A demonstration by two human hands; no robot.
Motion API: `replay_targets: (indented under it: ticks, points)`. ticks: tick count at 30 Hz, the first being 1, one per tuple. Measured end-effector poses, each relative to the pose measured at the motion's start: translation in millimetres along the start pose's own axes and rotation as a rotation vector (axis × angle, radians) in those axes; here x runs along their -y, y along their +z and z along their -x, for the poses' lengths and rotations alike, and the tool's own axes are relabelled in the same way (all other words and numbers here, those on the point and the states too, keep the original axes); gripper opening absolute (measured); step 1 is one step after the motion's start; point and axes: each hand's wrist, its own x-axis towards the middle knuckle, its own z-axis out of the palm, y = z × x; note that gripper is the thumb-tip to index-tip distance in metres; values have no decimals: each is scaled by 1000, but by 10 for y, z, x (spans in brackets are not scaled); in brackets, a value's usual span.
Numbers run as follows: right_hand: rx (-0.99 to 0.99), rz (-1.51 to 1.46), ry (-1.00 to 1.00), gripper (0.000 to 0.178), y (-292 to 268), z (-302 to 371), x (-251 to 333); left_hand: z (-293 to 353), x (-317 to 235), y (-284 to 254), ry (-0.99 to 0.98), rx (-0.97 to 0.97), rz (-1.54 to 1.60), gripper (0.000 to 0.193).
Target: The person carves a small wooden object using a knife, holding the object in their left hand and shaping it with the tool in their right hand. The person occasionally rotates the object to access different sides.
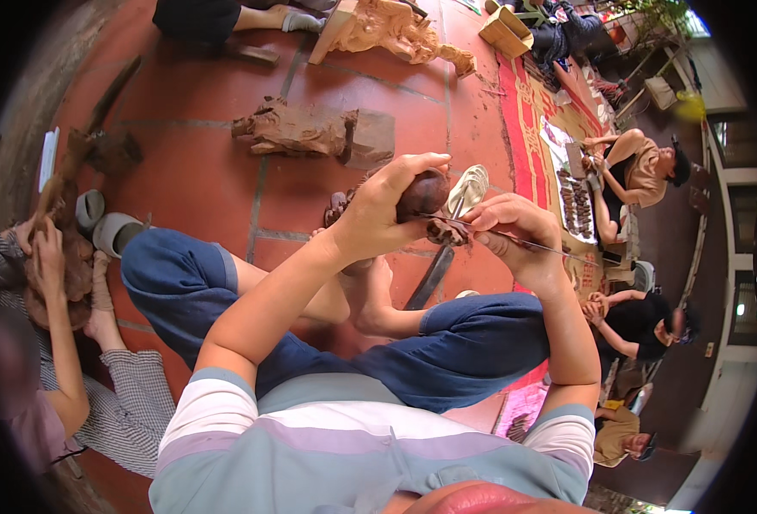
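A dark brown wood carving (pixel 424 194) with a smooth round ball and knobbly cut parts is held up above my crossed legs. My left hand (pixel 384 204) is closed round it, thumb and fingers on either side of the ball. My right hand (pixel 520 236), just to the right, pinches a thin rod-like tool (pixel 569 254). The tool's left end lies against the carving below the ball; its exact tip is hard to make out. Part of the carving is hidden behind my left hand.
Ahead on the red tiles lies a rough wood carving (pixel 297 128), with a larger pale carving (pixel 387 32) farther off. A dark bar (pixel 430 277) and a cream slipper (pixel 470 188) are near my feet. At left, a person's hands (pixel 46 248) touch another carving; several people sit at right.
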Motion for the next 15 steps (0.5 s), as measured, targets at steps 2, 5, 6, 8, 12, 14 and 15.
replay_targets:
  ticks: [2, 5, 6, 8, 12, 14, 15]
  points:
    - [32, 257, -101, 18, 18, -58, 127, -28, 6, -32, 58, -14, -71, 70]
    - [84, 280, -186, 22, 57, -102, 167, -35, -15, -42, 66, -35, -112, 61]
    - [97, 291, -229, 23, 49, -104, 167, -44, -10, -34, 80, -42, -129, 59]
    - [108, 275, -219, 24, 34, -96, 154, -57, -9, -39, 73, -44, -136, 57]
    - [32, 150, -227, 20, -70, -60, 30, -98, -31, -36, 68, -42, -130, 51]
    - [-171, -78, -199, 18, -210, -16, -22, -53, 24, 13, 17, -80, -72, 48]
    - [-405, 262, -224, 16, -426, -26, -31, -32, 43, 33, -8, -103, -43, 47]
